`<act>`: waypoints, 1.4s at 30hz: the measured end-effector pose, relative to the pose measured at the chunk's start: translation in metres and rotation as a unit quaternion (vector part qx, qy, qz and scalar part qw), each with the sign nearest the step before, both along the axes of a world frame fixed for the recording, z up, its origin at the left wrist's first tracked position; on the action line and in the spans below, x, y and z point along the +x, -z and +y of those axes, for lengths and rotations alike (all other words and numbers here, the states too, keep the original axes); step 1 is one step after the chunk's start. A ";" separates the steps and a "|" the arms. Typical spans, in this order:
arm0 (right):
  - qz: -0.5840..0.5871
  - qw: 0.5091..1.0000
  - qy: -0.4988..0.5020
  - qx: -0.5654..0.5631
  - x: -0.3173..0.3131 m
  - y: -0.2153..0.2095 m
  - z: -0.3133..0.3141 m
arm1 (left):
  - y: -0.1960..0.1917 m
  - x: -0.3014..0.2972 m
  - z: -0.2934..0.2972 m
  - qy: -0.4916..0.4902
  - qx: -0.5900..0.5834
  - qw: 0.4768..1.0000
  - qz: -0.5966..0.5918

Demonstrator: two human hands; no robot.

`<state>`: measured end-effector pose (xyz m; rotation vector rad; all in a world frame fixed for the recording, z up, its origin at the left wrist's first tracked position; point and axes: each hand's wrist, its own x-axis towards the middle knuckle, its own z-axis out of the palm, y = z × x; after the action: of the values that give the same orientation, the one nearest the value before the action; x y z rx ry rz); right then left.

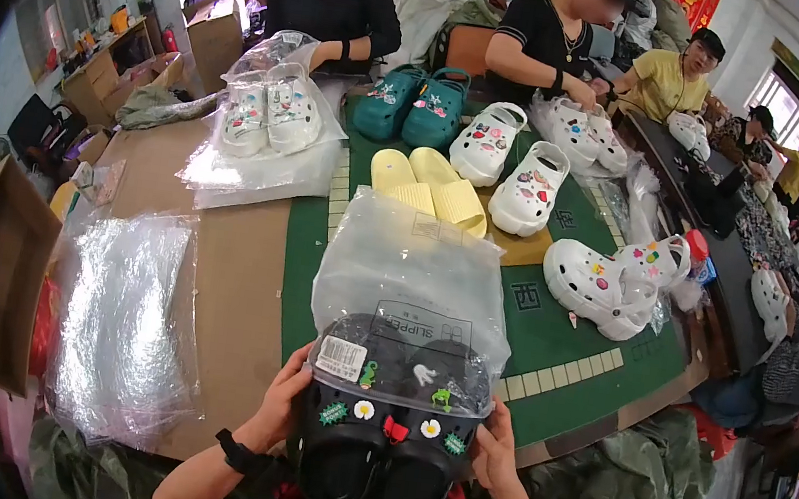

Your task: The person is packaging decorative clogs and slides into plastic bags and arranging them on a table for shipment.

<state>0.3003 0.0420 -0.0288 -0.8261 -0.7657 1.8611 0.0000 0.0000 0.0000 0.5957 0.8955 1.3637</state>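
A pair of black clogs (385, 439) with small coloured charms sits right in front of me, its toes partly inside a clear plastic bag (412, 271) that lies open-end toward me. My left hand (276, 403) grips the bag's edge and the left side of the clogs. On the other side my right hand (497, 454) holds the bag edge and the right clog. The bag stretches away from me over the green mat (550, 330).
A stack of clear bags (122, 324) lies at left by a cardboard box (3, 268). Ahead are yellow slides (428, 188), teal clogs (408, 104), several white clogs (606, 287) and bagged white clogs (266, 116). Other people sit along the far and right sides.
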 end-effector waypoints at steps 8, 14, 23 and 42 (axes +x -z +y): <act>-0.016 0.997 0.046 0.059 0.005 0.014 -0.010 | 0.010 0.005 -0.016 -0.028 -0.053 0.980 0.192; 0.032 0.996 0.079 0.022 0.009 0.021 -0.029 | -0.006 0.017 -0.030 -0.041 0.010 0.934 0.356; 0.014 0.994 0.113 0.003 0.011 0.044 -0.043 | -0.005 0.018 -0.060 -0.109 0.058 0.867 0.483; -0.388 0.915 0.008 0.111 0.012 0.020 -0.077 | 0.017 0.000 -0.088 -0.115 0.145 0.782 0.595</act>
<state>0.3127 -0.0352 -0.0487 -1.4322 -1.4179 1.3611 -0.0005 -0.0885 -0.0168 1.7394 1.8108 1.2662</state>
